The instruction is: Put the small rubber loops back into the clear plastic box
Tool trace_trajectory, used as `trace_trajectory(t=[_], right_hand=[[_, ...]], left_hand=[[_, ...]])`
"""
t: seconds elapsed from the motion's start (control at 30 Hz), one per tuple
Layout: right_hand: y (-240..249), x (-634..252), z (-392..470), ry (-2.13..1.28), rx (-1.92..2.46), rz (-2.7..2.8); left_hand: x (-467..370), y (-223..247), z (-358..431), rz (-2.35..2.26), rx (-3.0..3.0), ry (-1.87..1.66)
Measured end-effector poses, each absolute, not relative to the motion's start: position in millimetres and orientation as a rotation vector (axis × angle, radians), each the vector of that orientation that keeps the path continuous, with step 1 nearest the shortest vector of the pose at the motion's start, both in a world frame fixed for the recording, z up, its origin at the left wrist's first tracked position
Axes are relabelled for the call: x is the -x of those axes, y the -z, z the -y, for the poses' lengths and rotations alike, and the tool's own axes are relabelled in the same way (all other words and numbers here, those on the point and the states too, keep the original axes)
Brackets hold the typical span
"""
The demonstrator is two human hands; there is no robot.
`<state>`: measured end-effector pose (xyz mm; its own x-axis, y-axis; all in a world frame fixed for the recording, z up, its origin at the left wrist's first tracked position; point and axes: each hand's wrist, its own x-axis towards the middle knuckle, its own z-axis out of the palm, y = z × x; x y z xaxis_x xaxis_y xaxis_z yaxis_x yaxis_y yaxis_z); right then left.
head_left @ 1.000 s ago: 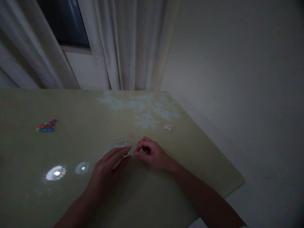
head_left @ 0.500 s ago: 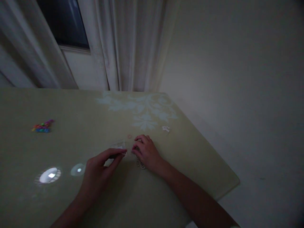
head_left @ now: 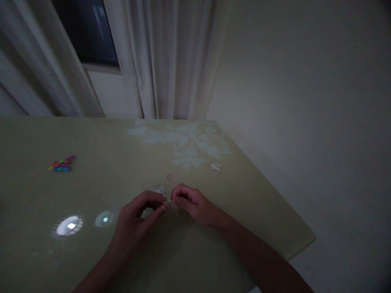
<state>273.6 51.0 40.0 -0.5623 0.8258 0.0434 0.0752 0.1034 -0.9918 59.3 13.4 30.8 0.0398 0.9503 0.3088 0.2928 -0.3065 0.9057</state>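
Observation:
Thumb and fingertips of my left hand point(head_left: 136, 217) are pinched on a small white ring point(head_left: 165, 208). Close to its right, my right hand point(head_left: 197, 207) is closed in a pinch, with a tiny pale piece point(head_left: 171, 201) at its fingertips; its kind is too small to make out. The fingertips of both hands almost meet. Partly covered by the right hand, a few small rings point(head_left: 185, 214) lie on the table. Behind the left fingers is a clear plastic box point(head_left: 155, 187), its front hidden. One pinkish ring point(head_left: 169, 177) lies just beyond the hands.
The pale green glossy table point(head_left: 100, 171) has its right edge beyond my right arm. A heap of small colourful pieces point(head_left: 62, 164) sits at the left. Small white pieces point(head_left: 215, 167) lie to the right. Curtains point(head_left: 165, 61) and a wall point(head_left: 290, 101) stand behind.
My right hand has closed from a looser curl over the rings into a pinch, and moved near the left fingertips. The left hand keeps the white ring. The view has shifted slightly.

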Motion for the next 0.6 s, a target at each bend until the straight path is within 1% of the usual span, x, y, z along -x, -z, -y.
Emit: trace_trajectory(t=[0.13, 0.27, 0.4, 0.6], right_hand=[[-41.1, -270.0, -49.1, -1.569, 0.869, 1.69], [-44.6, -291.3, -67.2, -1.491, 0.911, 1.784], [-47.1, -326.6, -88.9, -1.233, 1.162, 1.995], [-39.5, -336.2, -87.5, -1.235, 1.344, 2.238]], left_hand=[[-57.1, -30.8, -15.0, -1.123, -1.77, -1.307], [-53.1, -32.4, -13.1, -1.219, -1.722, -1.295], [-53.7, -35.0, -11.8, -1.27, -1.594, -1.29], [-56.4, -37.0, -14.2, -1.29, -1.537, -1.326]])
